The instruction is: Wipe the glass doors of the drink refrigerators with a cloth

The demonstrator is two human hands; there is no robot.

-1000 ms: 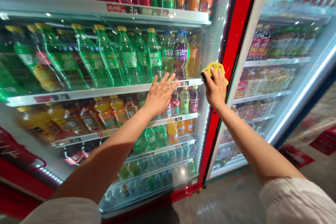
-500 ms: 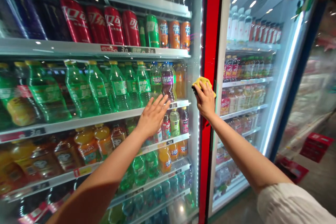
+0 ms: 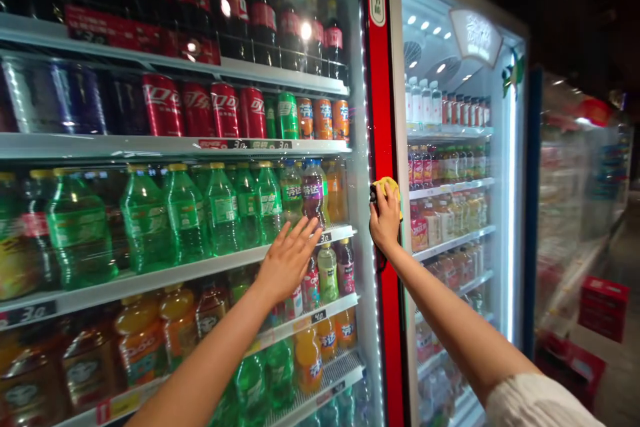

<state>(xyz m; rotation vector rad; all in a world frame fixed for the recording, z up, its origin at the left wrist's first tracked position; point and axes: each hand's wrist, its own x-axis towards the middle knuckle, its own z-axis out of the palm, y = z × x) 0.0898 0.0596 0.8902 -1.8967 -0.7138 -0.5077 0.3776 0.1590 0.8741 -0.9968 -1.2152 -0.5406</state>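
Note:
My left hand [image 3: 290,257] lies flat against the glass door [image 3: 350,180] of a drinks fridge, fingers spread, holding nothing. Behind the glass near it are green bottles [image 3: 223,207] and a purple-labelled bottle [image 3: 314,188]. On the red door frame [image 3: 384,100], my right hand [image 3: 386,219] presses a yellow cloth [image 3: 393,188] at the frame's edge. A dark part shows beside the cloth, at its left side. My right palm is hidden.
Red cans [image 3: 163,105] and dark cola bottles [image 3: 261,13] stand on upper shelves inside the fridge. A second lit fridge [image 3: 520,180] is to the right. Red boxes [image 3: 604,307] sit on the floor at the far right.
The view has tilted up and turned slightly right, so the upper cola shelf shows more. Both hands sit lower in the picture; the right hand still holds the cloth at the red frame.

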